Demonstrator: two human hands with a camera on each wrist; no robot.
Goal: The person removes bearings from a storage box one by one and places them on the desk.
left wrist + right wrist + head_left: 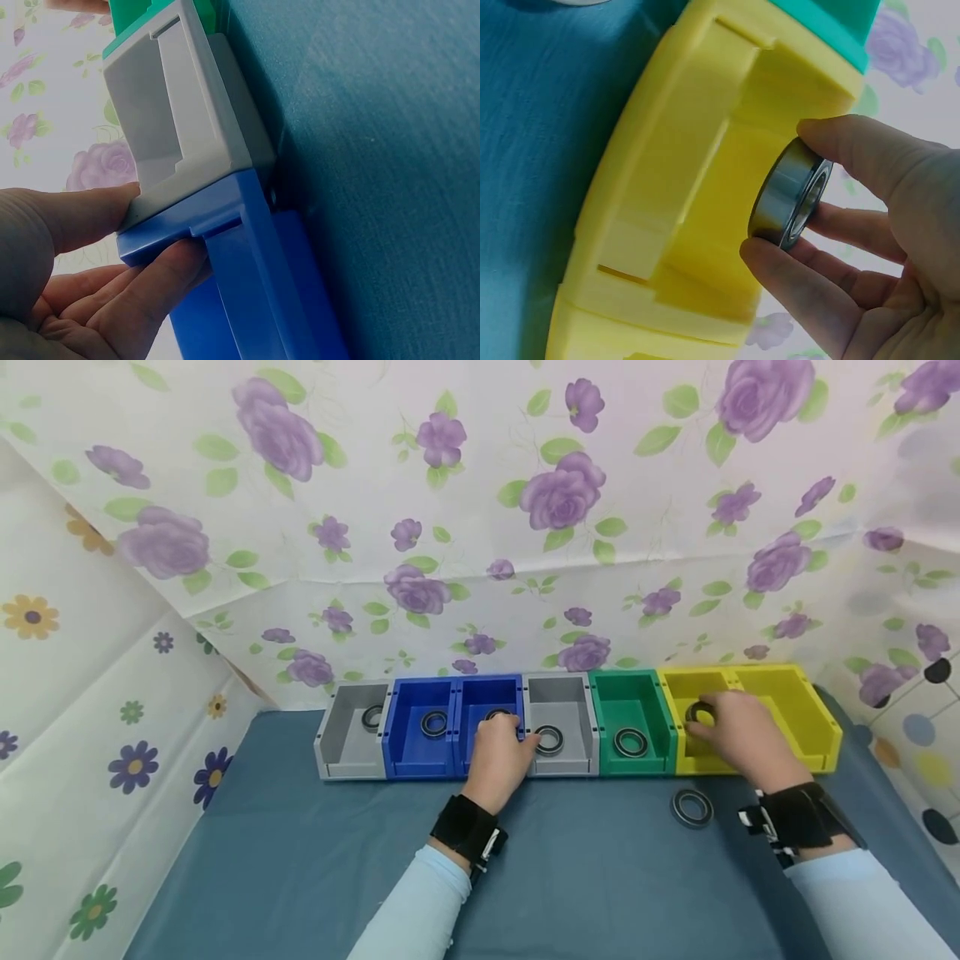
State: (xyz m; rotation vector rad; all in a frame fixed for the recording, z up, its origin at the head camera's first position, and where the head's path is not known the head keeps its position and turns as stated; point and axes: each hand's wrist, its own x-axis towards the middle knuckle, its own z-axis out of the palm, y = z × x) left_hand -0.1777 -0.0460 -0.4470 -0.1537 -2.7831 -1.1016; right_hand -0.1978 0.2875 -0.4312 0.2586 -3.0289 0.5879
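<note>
Fingers of the right hand [742, 735] stand one bearing's width apart, pinching a black-and-silver bearing [784, 196] by its outer edge over the left yellow bin [705, 766]. A loose bearing [677, 809] lies flat on the desk [585, 868], in front of that bin. The left hand [498, 756] has thumb and fingertip slightly apart, gripping the joined walls where the right blue bin [247, 247] meets the right gray bin [214, 82]; it partly hides the blue bin's bearing [493, 714]. The right gray bin, green bin [637, 767], left blue bin [420, 772] and left gray bin [348, 771] each hold one bearing.
</note>
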